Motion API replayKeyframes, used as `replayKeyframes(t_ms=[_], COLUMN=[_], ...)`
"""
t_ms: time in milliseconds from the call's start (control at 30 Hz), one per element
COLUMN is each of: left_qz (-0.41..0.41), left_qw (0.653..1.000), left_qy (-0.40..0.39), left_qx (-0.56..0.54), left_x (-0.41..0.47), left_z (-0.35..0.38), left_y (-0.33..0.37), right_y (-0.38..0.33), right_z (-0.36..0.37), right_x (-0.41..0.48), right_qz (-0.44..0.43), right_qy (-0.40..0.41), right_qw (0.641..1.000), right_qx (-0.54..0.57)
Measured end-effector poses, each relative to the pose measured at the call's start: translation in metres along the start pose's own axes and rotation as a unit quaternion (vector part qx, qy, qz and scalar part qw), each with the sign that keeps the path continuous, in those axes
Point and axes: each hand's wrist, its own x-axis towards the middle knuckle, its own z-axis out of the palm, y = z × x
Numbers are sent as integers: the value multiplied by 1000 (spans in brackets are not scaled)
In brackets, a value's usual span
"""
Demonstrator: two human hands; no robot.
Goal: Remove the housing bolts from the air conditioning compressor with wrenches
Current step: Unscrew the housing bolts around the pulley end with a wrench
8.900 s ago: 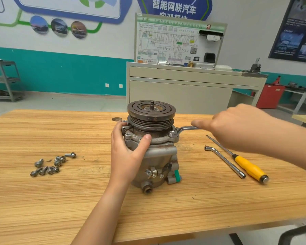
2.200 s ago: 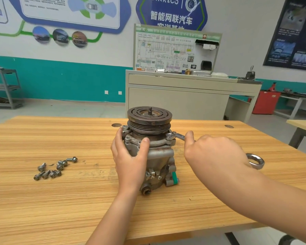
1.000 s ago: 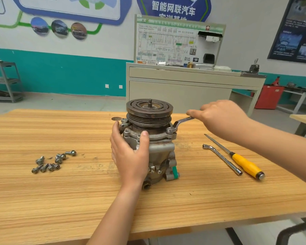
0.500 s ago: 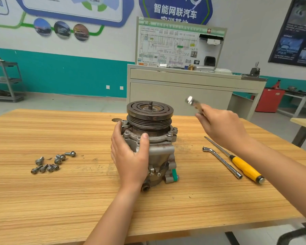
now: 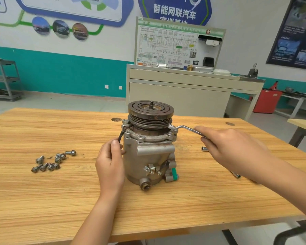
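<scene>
The grey air conditioning compressor (image 5: 149, 156) stands upright on the wooden table (image 5: 60, 200), its dark pulley on top. My right hand (image 5: 231, 149) grips the handle of a silver offset wrench (image 5: 184, 129) whose ring end sits on a housing bolt (image 5: 170, 133) at the flange's right side. My left hand (image 5: 110, 163) is at the compressor's left side, thumb and fingers pinching a dark cable (image 5: 121, 136) that hangs from the flange. Several removed bolts (image 5: 51, 161) lie in a loose group to the left.
An L-shaped socket wrench (image 5: 204, 148) lies behind my right hand, mostly hidden by my forearm. A beige cabinet (image 5: 184, 92) with a wiring panel stands beyond the table. A metal shelf rack (image 5: 5, 80) is at far left, and another table's corner (image 5: 302, 122) at right.
Half a second ago my right hand held the wrench lifted off in the air; now its ring end sits on the right flange bolt. My left hand slid from the housing front to its left side.
</scene>
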Motion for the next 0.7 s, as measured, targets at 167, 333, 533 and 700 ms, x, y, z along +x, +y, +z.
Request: replayKeyframes(t_ms=[167, 333, 533, 700], left_qz=[-28, -3, 29, 55], left_qw=[999, 999, 990, 976], left_qy=[-19, -25, -12, -12], left_qx=[23, 46, 138, 210], left_x=[2, 1, -3, -14], left_z=[-1, -1, 1, 5], left_y=[-5, -6, -9, -8], right_y=[-1, -3, -13, -32], right_z=[-4, -6, -9, -17], right_x=[3, 5, 1, -1], right_qz=[7, 15, -4, -10], right_qy=[-26, -34, -41, -73], right_qw=[999, 995, 984, 968], right_qx=[-31, -88, -171, -240])
